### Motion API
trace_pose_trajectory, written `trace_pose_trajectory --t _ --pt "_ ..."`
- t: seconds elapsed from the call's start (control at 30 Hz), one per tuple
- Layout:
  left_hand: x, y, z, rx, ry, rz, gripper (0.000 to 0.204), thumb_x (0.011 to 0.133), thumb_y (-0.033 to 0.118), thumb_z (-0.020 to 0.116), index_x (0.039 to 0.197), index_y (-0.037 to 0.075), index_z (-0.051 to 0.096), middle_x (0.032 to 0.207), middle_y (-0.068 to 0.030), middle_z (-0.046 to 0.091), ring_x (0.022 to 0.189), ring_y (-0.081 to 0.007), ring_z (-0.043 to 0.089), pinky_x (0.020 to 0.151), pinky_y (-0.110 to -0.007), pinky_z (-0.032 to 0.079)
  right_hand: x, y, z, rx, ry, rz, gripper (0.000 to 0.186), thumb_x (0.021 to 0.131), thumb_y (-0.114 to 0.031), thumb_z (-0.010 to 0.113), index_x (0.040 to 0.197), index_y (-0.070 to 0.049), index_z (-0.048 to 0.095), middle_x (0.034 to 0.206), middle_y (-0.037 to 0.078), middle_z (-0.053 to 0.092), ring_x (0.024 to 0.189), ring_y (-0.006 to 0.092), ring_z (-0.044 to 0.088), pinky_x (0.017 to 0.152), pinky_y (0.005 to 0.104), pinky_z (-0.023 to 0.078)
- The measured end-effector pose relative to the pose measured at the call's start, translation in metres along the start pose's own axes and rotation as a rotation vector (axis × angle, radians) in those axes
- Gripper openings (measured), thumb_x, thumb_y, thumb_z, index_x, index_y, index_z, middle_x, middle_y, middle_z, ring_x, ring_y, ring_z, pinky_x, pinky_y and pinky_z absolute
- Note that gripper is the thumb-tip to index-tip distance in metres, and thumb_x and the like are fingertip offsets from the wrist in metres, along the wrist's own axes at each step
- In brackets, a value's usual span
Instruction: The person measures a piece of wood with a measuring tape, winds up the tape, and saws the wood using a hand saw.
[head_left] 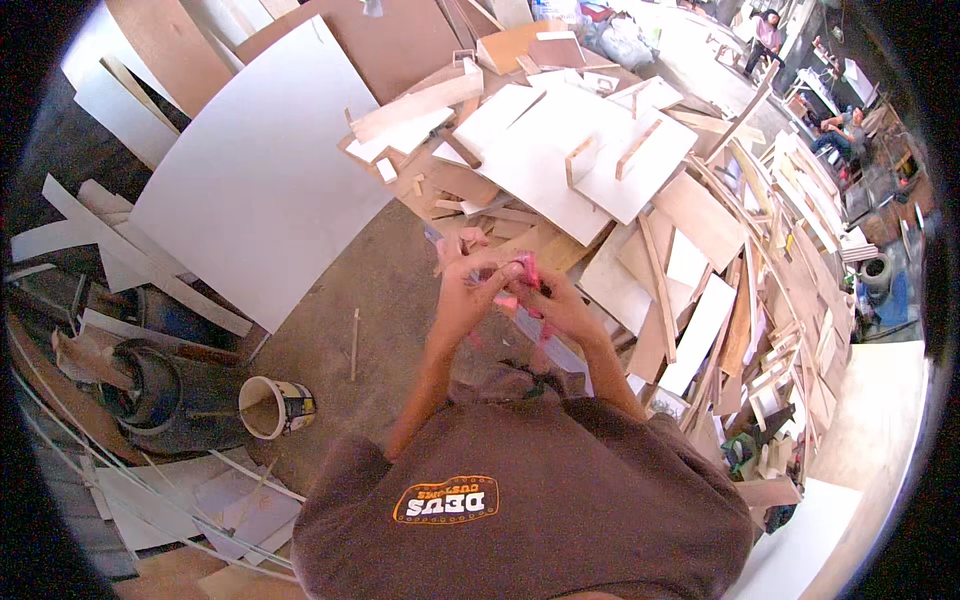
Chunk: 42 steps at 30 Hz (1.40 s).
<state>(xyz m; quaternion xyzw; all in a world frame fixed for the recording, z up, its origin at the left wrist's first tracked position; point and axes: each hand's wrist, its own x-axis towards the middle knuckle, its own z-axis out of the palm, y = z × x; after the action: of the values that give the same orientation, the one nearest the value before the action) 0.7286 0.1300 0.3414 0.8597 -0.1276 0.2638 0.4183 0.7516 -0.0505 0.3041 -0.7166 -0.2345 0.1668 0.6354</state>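
Observation:
My left hand [464,292] and my right hand [568,306] are close together in front of my chest, fingers bent inward. Between their fingertips is a small bright pink piece [529,267]; its kind is too small to make out. A pale, partly see-through strip [556,348] with pink patches slants down below my hands toward my right forearm. Its upper part is hidden behind the fingers, so I cannot tell whether it is joined to the pink piece. Both hands are closed at the fingertips around the pink piece.
White boards [545,150] and wood offcuts [740,300] are heaped ahead and to the right. A large white panel [260,170] leans at left. A white bucket [268,408] stands on the floor near a dark round container [165,390]. Two people are far right.

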Motion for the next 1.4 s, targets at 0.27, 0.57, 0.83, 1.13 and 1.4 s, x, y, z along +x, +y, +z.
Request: trace_pose_trajectory --t 0.27,0.57,0.83,1.13,1.4 --pt "-0.063 -0.046 0.040 -0.852 -0.525 -0.669 0.042 0.089 0.031 0.070 0.119 0.003 0.061 0.118 -0.0068 0.060 0.106 -0.0159 0.053 0.085 -0.032 0.047 0.015 -0.027 -0.029 0.074 0.527 0.063 0.030 0.104 -0.032 0.044 0.102 -0.004 0.056 0.092 -0.002 0.052 0.087 0.0106 0.048 0.080 0.0269 0.041" --pt "-0.048 -0.019 0.036 -0.549 -0.029 -0.387 0.045 0.085 0.028 0.074 0.119 0.002 0.060 0.117 -0.0048 0.060 0.109 -0.0126 0.051 0.097 -0.034 0.041 0.034 -0.063 -0.006 0.317 0.405 0.127 0.024 0.105 -0.028 0.043 0.105 -0.007 0.055 0.094 0.000 0.051 0.088 0.0087 0.048 0.081 0.0250 0.042" --pt "-0.021 -0.110 -0.002 -0.810 -0.602 -0.527 0.033 0.095 0.028 0.064 0.109 -0.001 0.064 0.098 -0.0026 0.061 0.074 -0.0056 0.056 0.063 -0.023 0.048 0.104 -0.053 -0.031 0.002 0.621 -0.138 0.033 0.104 -0.035 0.043 0.108 -0.005 0.057 0.103 0.007 0.060 0.107 0.0178 0.054 0.083 0.0297 0.050" --pt "0.071 -0.188 -0.147 -0.236 -0.215 -0.097 0.012 0.080 0.017 0.075 0.090 0.013 0.076 0.119 -0.0114 0.049 0.114 -0.0263 0.040 0.097 -0.038 0.037 0.211 -0.010 0.140 -0.174 -0.189 0.033 0.043 0.093 -0.011 0.059 0.134 -0.006 0.047 0.120 0.005 0.056 0.118 0.0204 0.052 0.099 0.0391 0.043" --pt "0.095 -0.265 -0.183 -0.743 -0.105 -0.365 0.032 0.088 0.019 0.071 0.115 0.005 0.065 0.122 -0.0092 0.052 0.106 -0.0174 0.051 0.085 -0.033 0.045 0.322 -0.063 0.203 0.217 0.488 0.087 0.031 0.101 -0.030 0.053 0.119 -0.005 0.056 0.101 0.001 0.060 0.090 0.0142 0.057 0.083 0.0302 0.046"
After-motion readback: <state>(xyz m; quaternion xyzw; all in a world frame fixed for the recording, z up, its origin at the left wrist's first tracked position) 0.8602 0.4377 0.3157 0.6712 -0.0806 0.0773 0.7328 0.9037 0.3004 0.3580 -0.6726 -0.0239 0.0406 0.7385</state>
